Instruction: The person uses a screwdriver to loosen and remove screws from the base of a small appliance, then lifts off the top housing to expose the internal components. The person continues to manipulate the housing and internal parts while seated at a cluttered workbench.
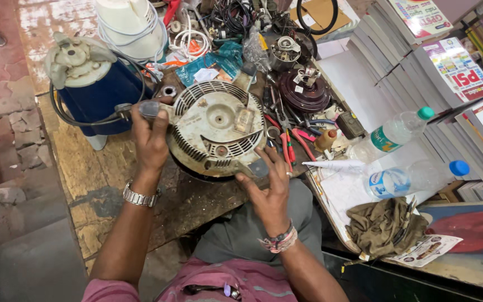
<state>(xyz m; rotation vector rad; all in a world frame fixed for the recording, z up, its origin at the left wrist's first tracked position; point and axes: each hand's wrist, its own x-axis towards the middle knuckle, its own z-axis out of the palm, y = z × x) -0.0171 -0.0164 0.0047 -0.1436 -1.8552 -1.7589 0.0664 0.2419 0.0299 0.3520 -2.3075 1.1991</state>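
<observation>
the wooden tabletop (113, 184) is worn, stained and crowded. at its centre lies the round cream fan housing (214, 130), grimy pressed metal or plastic with slotted vents around the rim and a small hub in the middle. at ten o'clock from it stands a blue cylindrical appliance (99, 92) with a pale lobed cap and a black cable looped around it. at two o'clock sits a dark ribbed motor part (304, 95), and at three o'clock lie clear plastic bottles (401, 130) with coloured caps beside stacked books (454, 72).

the left hand (151, 140) is clamped around a grey tool handle at the housing's nine o'clock edge. the right hand (269, 182) is spread open, fingers pressing the housing's five o'clock rim.

the housing overhangs the tabletop edge slightly; if the right hand's pressure slackens, it could tip off toward the lap. the loose pliers (286, 145) nearby could be knocked away.
</observation>
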